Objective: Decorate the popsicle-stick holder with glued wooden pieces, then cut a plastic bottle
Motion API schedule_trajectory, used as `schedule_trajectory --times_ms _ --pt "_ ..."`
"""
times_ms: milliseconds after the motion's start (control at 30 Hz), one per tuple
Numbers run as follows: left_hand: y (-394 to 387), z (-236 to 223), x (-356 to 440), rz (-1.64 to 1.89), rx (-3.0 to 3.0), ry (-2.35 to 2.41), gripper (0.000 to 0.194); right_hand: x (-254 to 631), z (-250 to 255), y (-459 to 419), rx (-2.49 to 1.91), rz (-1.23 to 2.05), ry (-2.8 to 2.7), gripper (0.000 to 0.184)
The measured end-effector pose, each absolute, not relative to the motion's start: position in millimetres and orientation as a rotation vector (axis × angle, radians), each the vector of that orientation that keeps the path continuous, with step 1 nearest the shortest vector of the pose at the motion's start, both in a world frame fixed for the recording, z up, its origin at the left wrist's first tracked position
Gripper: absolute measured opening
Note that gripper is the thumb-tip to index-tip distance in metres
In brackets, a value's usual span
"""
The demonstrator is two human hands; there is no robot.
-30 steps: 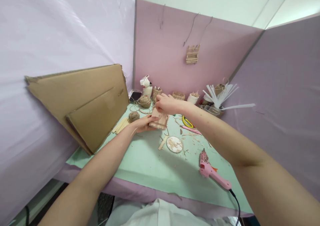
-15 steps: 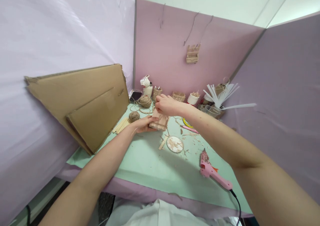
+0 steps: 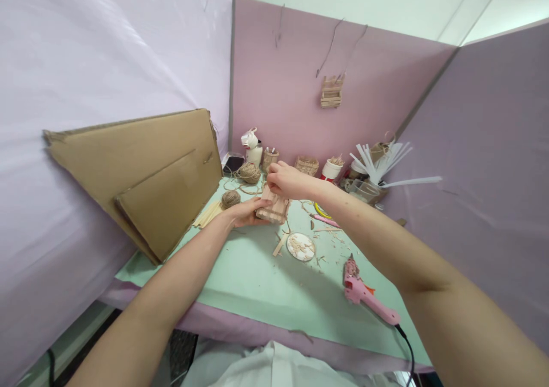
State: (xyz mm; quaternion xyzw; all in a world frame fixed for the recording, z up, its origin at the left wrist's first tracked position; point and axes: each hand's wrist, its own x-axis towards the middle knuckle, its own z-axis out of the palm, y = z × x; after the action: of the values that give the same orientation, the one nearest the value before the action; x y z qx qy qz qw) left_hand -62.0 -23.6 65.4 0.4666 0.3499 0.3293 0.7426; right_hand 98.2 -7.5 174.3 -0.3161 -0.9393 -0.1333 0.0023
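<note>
A small box-like piece made of wooden sticks (image 3: 277, 208) is held above the table by my left hand (image 3: 249, 212), thumb on top and fingers underneath. My right hand (image 3: 281, 179) is closed at the far upper end of the piece, fingers pinched together; whatever sits between its fingertips is hidden. Below the piece, a round white dish (image 3: 301, 247) carries wood splinters, with a flat wooden stick (image 3: 281, 244) beside it. A ball of brown twine (image 3: 230, 199) rests left of my left hand.
A pink glue gun (image 3: 364, 295) lies at the right with its black cord over the edge. Cardboard sheets (image 3: 171, 187) lean on the left wall. Pink-handled pliers (image 3: 325, 220), a white cup of sticks (image 3: 331, 170) and white glue sticks (image 3: 380, 167) are farther back. A similar wooden piece (image 3: 331, 92) hangs behind.
Almost nothing differs. The whole view has shifted very slightly; both hands keep the same hold on the wooden piece.
</note>
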Motion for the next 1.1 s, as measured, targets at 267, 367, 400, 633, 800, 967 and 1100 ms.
schedule_trajectory --times_ms 267,367,400,633,800,967,1100 --pt "-22 63 -63 0.723 1.032 0.784 0.045 101 168 -8 -0.977 -0.320 -2.853 0.014" --pt "-22 62 -63 0.733 1.019 0.798 0.047 103 170 -8 -0.975 -0.259 -2.806 0.017" --pt "-22 62 -63 0.735 1.015 0.805 0.048 104 172 -8 -0.982 -0.237 -2.782 0.019" --pt "-19 59 -60 0.856 1.072 0.781 0.058 124 166 -50 -1.103 -0.260 -2.377 0.015" --pt "-26 60 -52 0.936 1.108 0.760 0.065 125 117 -87 -1.259 -0.235 -2.008 0.019" --pt "-31 55 -47 0.949 1.194 0.810 0.068 119 83 -93 -1.239 -0.177 -1.797 0.021" --pt "-27 47 -47 0.952 1.270 0.819 0.074 119 79 -92 -1.222 -0.164 -1.750 0.020"
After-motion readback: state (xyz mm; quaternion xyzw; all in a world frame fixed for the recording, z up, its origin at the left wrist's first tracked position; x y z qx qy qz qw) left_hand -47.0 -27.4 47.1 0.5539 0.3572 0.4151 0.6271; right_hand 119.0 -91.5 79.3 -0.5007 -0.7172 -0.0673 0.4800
